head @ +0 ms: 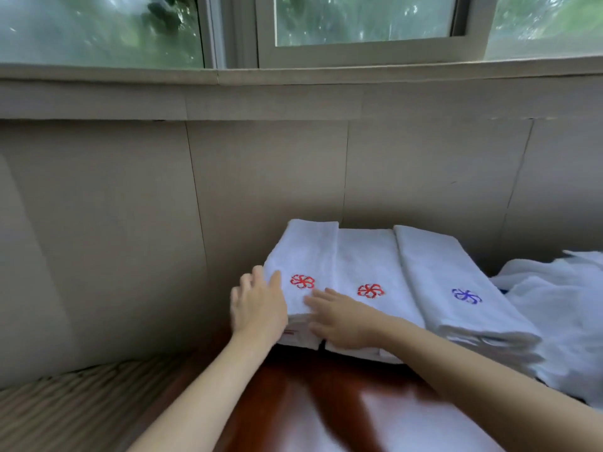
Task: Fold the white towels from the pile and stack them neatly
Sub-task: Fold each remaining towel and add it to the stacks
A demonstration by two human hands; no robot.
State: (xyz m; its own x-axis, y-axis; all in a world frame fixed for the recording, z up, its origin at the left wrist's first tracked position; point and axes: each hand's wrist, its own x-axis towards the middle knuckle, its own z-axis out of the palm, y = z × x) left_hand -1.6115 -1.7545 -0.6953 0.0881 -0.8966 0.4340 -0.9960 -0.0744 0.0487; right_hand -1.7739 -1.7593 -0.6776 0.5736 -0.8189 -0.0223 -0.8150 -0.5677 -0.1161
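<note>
Three stacks of folded white towels stand side by side at the back of the table. The left stack (pixel 306 252) and the middle stack (pixel 367 259) show a red flower emblem on top; the right stack (pixel 447 275) shows a blue one. My left hand (pixel 257 308) lies flat with straight fingers against the left stack's left front edge. My right hand (pixel 339 318) rests with straight fingers on the front of the left and middle stacks. A loose pile of unfolded white towels (pixel 561 308) lies at the far right.
The table (pixel 326 396) is glossy reddish-brown wood, pushed against a beige panelled wall (pixel 261 164) under a window (pixel 359 24). Ribbed beige fabric (pixel 65 409) lies below the table's left side.
</note>
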